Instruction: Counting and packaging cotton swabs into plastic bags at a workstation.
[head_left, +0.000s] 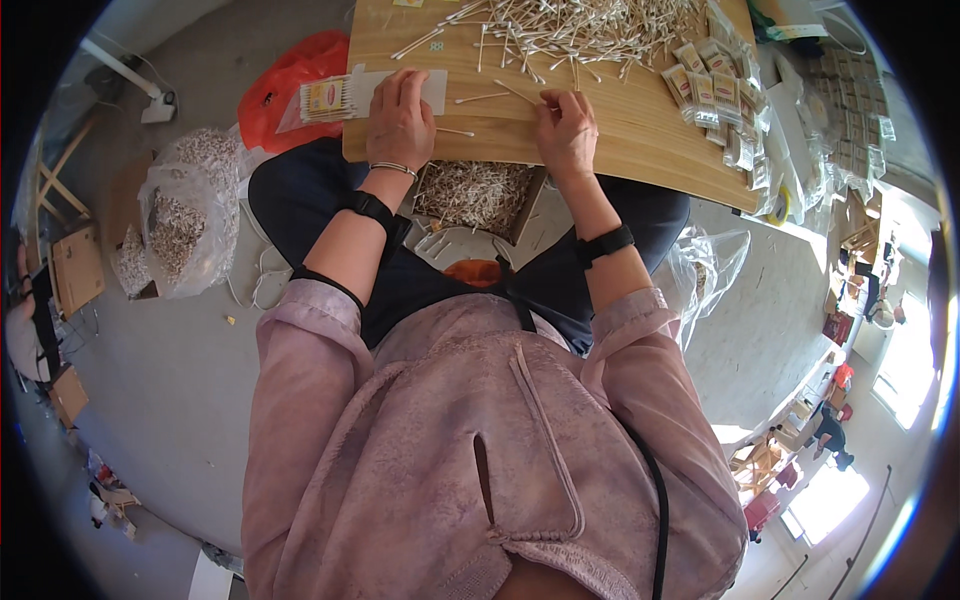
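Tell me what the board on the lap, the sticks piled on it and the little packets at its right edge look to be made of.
Board: looks like wood or bamboo laminate, tan with fine straight grain, smooth matt finish.
Sticks: pale thin stems with white tips, seemingly cotton swabs; wood or paper stems, too small to tell.
Packets: clear glossy plastic film, judging by the glints, with swabs showing through.

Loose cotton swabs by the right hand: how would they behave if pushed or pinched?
The cotton swabs are thin round sticks, so they probably roll or skid on the smooth wooden board. They look very light; a nudge likely scatters the pile. The right hand pinches one by fingertips, suggesting it is stiff enough to hold its shape.
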